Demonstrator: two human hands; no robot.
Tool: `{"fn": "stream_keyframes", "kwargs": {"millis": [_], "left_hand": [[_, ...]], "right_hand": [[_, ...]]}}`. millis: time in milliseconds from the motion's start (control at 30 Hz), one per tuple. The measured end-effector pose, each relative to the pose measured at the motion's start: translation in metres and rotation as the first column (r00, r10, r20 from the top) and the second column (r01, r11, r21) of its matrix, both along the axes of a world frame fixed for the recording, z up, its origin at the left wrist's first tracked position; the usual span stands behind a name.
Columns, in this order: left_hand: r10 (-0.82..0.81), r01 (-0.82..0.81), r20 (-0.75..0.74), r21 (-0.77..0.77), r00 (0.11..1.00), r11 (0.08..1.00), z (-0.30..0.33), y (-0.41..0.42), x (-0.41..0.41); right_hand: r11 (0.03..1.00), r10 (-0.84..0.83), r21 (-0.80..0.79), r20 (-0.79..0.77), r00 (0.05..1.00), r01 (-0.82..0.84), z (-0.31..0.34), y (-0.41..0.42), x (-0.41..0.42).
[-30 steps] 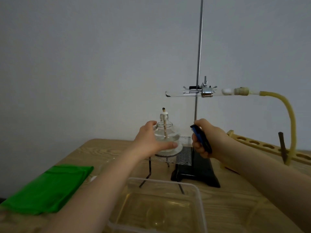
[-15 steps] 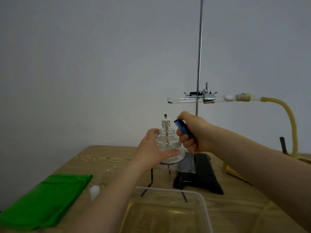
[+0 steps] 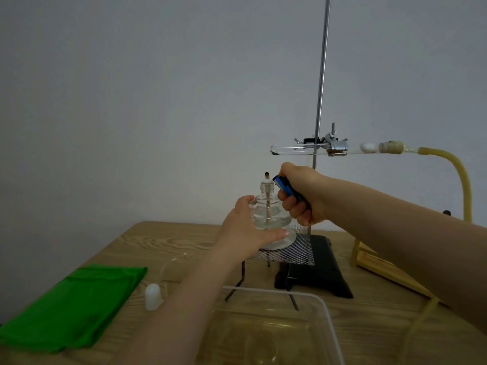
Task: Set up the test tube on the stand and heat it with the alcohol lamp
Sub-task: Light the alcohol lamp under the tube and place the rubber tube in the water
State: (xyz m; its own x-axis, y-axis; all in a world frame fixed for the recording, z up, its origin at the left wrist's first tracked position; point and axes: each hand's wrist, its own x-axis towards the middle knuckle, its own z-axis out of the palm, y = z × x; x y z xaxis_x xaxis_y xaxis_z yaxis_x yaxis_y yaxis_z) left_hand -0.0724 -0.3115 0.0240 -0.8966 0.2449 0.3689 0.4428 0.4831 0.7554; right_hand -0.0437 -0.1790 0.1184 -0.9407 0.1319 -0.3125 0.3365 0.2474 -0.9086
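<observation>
With the test tube (image 3: 303, 150) already clamped level on the stand (image 3: 320, 101), the left hand (image 3: 250, 230) steadies the unlit lamp (image 3: 268, 209) on the bench (image 3: 168, 241) while the right hand (image 3: 300, 196) grips a lighter (image 3: 284, 187) beside its wick.

One lamp (image 3: 268, 206), one tube (image 3: 297, 150), one lighter (image 3: 284, 187).

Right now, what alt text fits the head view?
The right hand holds a blue lighter beside the unlit wick of a glass alcohol lamp, which the left hand steadies on wire mesh. Above, a stand clamps a horizontal test tube.
</observation>
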Motion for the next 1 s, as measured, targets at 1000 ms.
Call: {"fn": "stream_keyframes", "kwargs": {"millis": [1000], "left_hand": [[0.01,-0.01,0.002,-0.02,1.0,1.0,-0.0012,-0.0011,-0.0008]], "right_hand": [[0.999,-0.035,-0.02,-0.005,0.999,0.035,0.0024,-0.0076,0.0031]]}}
